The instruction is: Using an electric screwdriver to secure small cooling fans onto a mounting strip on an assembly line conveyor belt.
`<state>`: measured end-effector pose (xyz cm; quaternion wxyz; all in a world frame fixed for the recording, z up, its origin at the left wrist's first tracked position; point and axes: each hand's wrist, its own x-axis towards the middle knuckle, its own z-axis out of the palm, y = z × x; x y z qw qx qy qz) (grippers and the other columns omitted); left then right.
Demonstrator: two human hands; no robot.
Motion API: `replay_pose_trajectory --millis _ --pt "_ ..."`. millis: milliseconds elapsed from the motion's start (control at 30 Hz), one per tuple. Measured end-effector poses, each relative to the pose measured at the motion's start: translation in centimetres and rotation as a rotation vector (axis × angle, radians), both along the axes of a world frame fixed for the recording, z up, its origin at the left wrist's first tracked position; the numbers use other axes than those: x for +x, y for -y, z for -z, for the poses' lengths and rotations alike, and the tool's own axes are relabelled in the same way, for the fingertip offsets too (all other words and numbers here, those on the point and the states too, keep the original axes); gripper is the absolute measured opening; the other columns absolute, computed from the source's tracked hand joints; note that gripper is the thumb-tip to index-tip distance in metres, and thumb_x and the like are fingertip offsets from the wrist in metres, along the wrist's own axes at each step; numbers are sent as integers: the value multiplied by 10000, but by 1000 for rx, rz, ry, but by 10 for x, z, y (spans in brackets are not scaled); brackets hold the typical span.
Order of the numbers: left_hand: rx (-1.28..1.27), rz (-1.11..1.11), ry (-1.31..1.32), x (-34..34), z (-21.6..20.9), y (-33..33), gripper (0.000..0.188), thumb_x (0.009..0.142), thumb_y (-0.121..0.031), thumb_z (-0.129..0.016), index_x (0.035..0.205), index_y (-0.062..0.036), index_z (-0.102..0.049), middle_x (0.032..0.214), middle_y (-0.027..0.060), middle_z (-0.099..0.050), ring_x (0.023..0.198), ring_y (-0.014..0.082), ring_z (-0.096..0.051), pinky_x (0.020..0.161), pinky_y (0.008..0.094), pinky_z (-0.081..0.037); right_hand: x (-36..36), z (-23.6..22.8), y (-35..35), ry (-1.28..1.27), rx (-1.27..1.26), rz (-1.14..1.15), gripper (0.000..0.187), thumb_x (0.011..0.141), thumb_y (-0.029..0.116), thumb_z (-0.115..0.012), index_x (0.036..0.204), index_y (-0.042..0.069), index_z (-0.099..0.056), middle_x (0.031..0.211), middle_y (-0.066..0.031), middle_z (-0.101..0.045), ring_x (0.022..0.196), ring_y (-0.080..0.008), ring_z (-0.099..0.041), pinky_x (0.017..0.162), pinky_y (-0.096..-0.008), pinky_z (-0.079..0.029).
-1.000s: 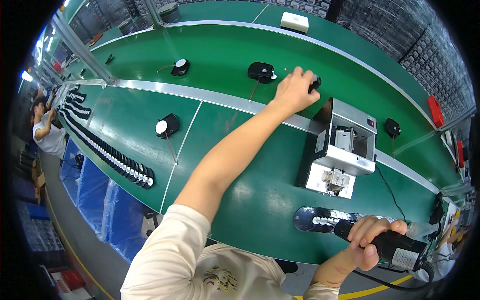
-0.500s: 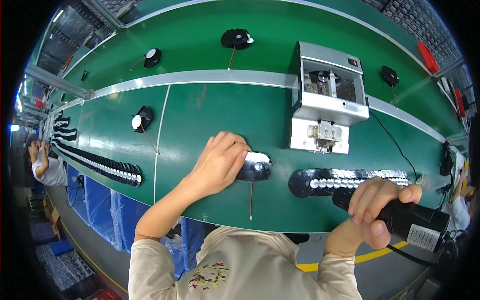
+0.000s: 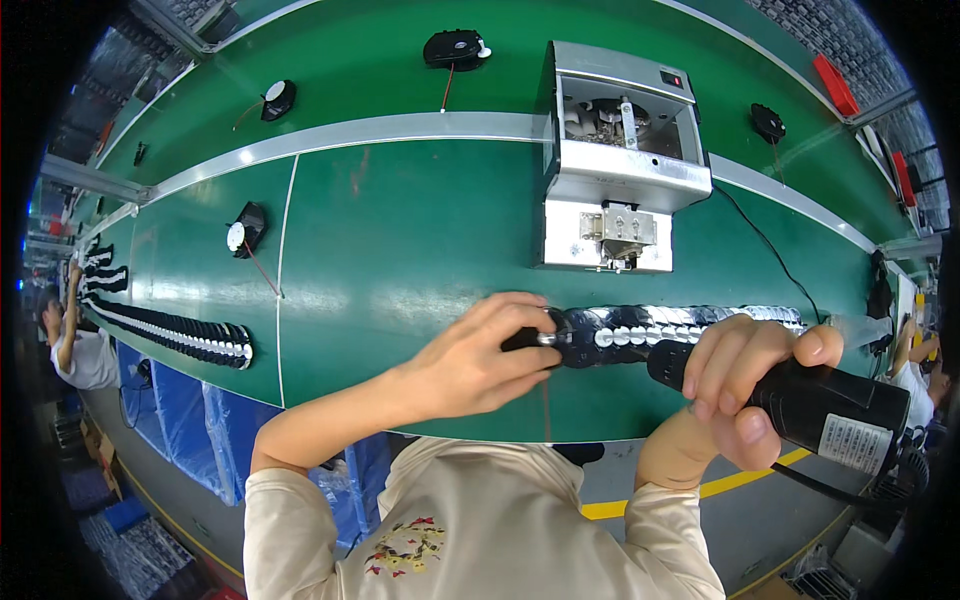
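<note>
My left hand (image 3: 478,358) is closed on a small black rounded unit (image 3: 521,340), its fingers hiding most of the body. A thin red wire (image 3: 547,405) hangs from it over the green worktop. The held unit sits at the left end of a row of overlapping black-and-silver units (image 3: 625,335); whether it touches them I cannot tell. Wrapped in my right hand (image 3: 745,380) is a black corded electric screwdriver (image 3: 835,415), lying sideways in front of the row. Its head end points left.
A metal screw feeder (image 3: 630,150) stands behind the row, its cable running right. Single units (image 3: 247,230) with wires lie on the worktop and on the belt (image 3: 350,75) beyond a metal rail. Another row (image 3: 170,328) fans out at left, near a co-worker (image 3: 80,345).
My left hand has carried the unit right, up to the row's left end, and now covers more of it. The right hand keeps its hold on the screwdriver. The whole view has shifted slightly.
</note>
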<state>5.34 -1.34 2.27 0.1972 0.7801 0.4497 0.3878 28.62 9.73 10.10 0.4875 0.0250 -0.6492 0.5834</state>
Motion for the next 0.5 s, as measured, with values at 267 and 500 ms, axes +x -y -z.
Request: replay_pose_trajectory --millis 267,500 --pt "57 8 -20 27 13 -12 249 702 -94 -763 947 -84 -720 1109 107 -578 1121 334 -556 857 406 -522 -2 0 1 -7 -15 5 598 745 -5 -654 1257 88 -358 685 -66 -550 505 -189 -567 511 -351 -519" --pt "21 26 -120 26 9 -13 246 718 -115 -755 962 -114 -721 1137 99 -568 1133 339 -556 853 415 -520 -14 -3 -1 -16 43 75 590 806 83 -644 1336 66 -385 662 -29 -523 465 -140 -518 466 -282 -463"
